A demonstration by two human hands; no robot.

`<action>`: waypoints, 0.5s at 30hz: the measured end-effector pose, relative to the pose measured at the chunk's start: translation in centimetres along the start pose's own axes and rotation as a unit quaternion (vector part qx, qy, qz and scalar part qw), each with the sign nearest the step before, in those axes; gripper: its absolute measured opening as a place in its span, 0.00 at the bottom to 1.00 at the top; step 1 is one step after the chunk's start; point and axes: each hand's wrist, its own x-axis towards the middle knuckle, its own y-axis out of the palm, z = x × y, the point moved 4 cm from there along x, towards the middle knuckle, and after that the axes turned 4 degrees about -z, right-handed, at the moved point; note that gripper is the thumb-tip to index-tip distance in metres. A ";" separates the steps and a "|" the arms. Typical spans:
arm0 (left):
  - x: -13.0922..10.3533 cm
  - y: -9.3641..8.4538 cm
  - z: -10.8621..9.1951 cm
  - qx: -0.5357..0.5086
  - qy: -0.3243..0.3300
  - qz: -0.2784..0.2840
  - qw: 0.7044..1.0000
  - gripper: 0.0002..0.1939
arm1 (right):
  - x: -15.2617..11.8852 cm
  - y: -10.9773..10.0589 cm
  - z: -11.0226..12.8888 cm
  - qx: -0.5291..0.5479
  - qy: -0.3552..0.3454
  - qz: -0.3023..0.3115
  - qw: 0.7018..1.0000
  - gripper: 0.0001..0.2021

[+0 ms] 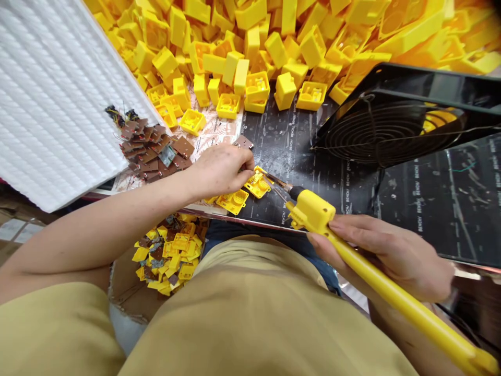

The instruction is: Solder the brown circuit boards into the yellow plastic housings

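Note:
My right hand point(379, 250) grips a yellow soldering iron point(315, 211) with a long handle. Its metal tip points left and reaches the edge of a small open yellow plastic housing point(258, 183). Above that housing, my left hand point(227, 169) is closed in a pinch; whatever lies between the fingertips is hidden. Another yellow housing part point(234, 201), with a grid of holes, lies just below my left fingers at the table's front edge. A brown circuit board point(243, 142) rests behind my left hand, partly covered by it.
Yellow plastic cases point(235, 68) are heaped along the back. Brown circuit boards with wires point(151, 149) are piled at the left, beside a white foam sheet point(58, 94). A black fan point(383, 120) stands at the right. Below the table edge, a box point(125, 292) holds yellow parts.

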 end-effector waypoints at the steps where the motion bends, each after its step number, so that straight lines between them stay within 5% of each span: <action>1: 0.1 0.0 0.0 0.001 -0.002 0.007 1.000 0.13 | 0.1 0.1 0.3 -0.015 -0.021 0.009 1.000 0.06; 10: 0.6 0.1 -0.2 0.007 -0.024 0.035 0.999 0.12 | 1.2 0.7 1.7 -0.040 -0.095 0.076 0.992 0.04; 15: 0.8 0.1 -0.1 0.007 -0.020 0.022 1.000 0.11 | 1.8 -0.3 2.5 -0.051 -0.167 0.046 0.983 0.10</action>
